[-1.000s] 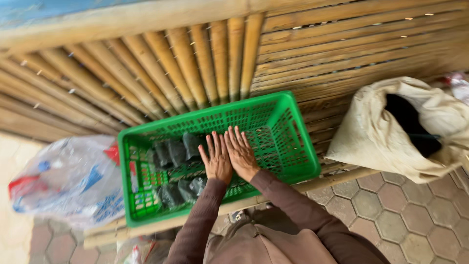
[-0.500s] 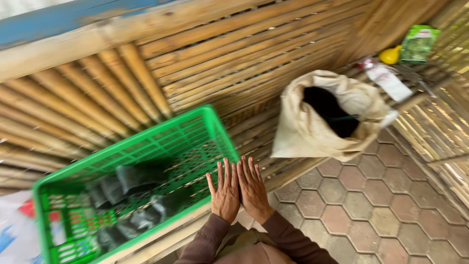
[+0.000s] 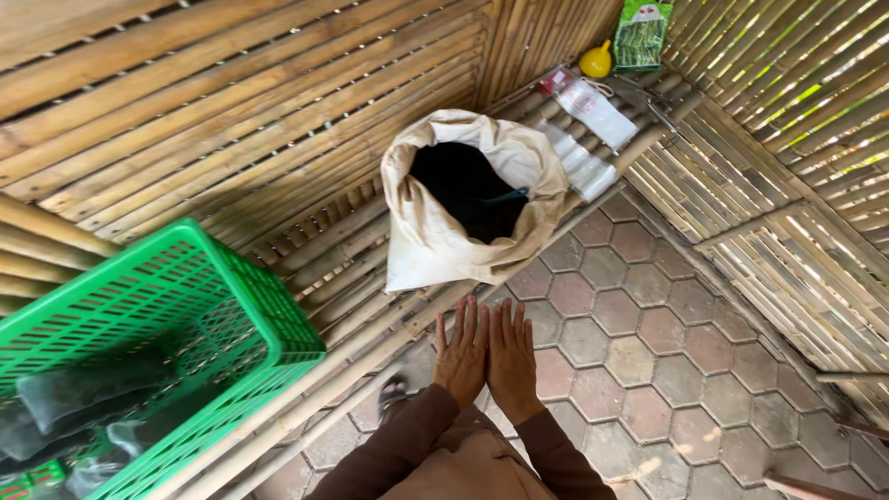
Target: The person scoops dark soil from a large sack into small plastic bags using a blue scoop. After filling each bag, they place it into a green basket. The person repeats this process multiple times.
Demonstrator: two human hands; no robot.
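Note:
My left hand (image 3: 462,354) and my right hand (image 3: 512,357) are held flat side by side, fingers straight and together, backs up, holding nothing. They hover over the hexagon-tiled floor (image 3: 648,352) just in front of the bamboo bench edge. Nearest to them is an open beige sack (image 3: 435,245) with dark material inside, standing on the bench right above my fingertips. A green plastic crate (image 3: 185,296) with dark filled bags in it sits on the bench to the left.
Bamboo slat walls (image 3: 231,111) enclose the corner. On the far bench lie clear plastic packets (image 3: 593,111), a yellow bottle (image 3: 595,61) and a green packet (image 3: 641,32). A slatted bamboo panel (image 3: 796,241) runs along the right.
The view swung right, from the green crate to the sack. My hands stayed pressed together and moved off the crate to above the floor in front of the sack.

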